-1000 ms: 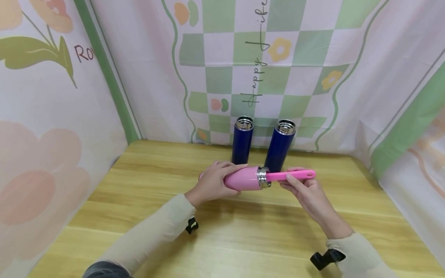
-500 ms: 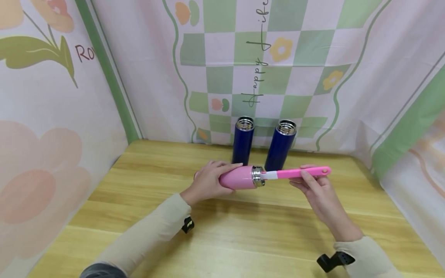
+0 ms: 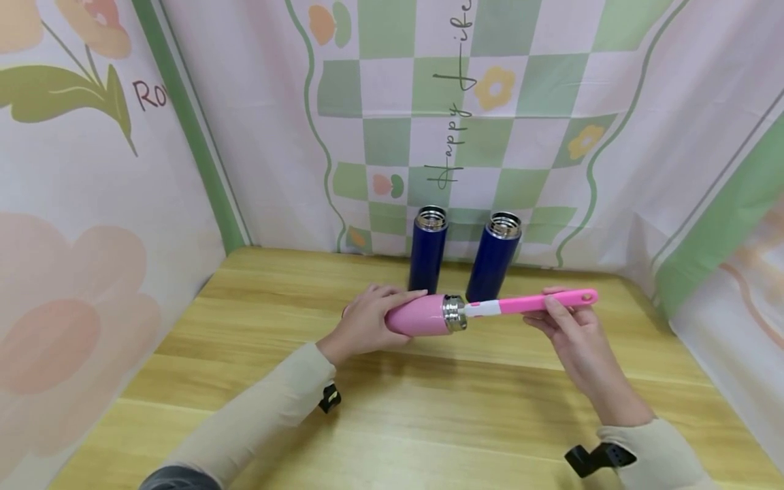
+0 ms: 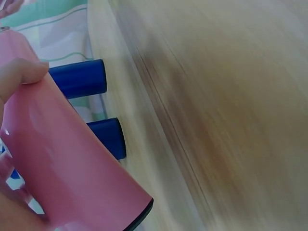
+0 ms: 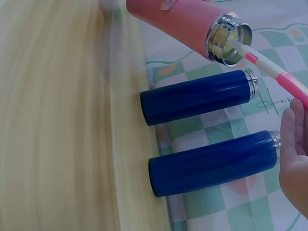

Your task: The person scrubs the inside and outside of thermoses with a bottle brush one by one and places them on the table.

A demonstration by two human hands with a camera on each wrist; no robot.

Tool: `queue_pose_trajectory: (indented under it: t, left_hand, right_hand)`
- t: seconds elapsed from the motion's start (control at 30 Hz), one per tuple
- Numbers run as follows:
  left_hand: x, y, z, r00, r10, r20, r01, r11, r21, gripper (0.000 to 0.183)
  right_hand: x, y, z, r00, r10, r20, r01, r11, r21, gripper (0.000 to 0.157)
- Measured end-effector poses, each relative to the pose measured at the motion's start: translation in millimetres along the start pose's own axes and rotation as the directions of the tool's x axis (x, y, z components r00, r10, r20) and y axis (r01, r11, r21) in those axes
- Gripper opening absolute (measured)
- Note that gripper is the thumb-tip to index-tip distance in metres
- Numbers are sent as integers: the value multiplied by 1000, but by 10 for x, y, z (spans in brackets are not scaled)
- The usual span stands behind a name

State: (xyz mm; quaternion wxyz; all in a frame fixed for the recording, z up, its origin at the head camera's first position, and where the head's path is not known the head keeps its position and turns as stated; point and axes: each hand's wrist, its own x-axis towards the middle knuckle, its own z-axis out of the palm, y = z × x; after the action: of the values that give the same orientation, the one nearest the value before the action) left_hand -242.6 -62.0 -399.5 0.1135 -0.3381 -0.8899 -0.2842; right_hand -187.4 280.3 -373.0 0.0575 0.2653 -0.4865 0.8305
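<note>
My left hand grips a pink thermos bottle, held on its side with its bare steel mouth facing right. The left wrist view shows the thumb across the body of the pink bottle and its dark base at the lower end. From that mouth sticks out a bottle brush with a pink and white handle. The brush's head is hidden inside the bottle. My right hand pinches the handle near its holed end between thumb and fingers.
Two dark blue thermos bottles without lids, a left one and a right one, stand upright at the back of the wooden table. Behind them hangs a checked, flowered cloth.
My right hand has moved to the right, drawing the brush partly out, so the white part of its handle now shows. My left hand and the pink bottle shifted slightly left.
</note>
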Motion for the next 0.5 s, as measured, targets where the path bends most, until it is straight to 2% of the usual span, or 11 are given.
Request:
queue_pose_trajectory:
  t: [0.27, 0.5]
  left_hand:
    - [-31, -22, -61, 1000, -7, 17, 7, 1000, -7, 77]
    - [-92, -110, -76, 1000, -16, 12, 16, 1000, 6, 78]
  right_hand:
    - [-7, -76, -10, 999, -24, -43, 22, 998, -57, 27]
    - [-14, -146, -46, 997, -19, -71, 12, 996, -90, 26]
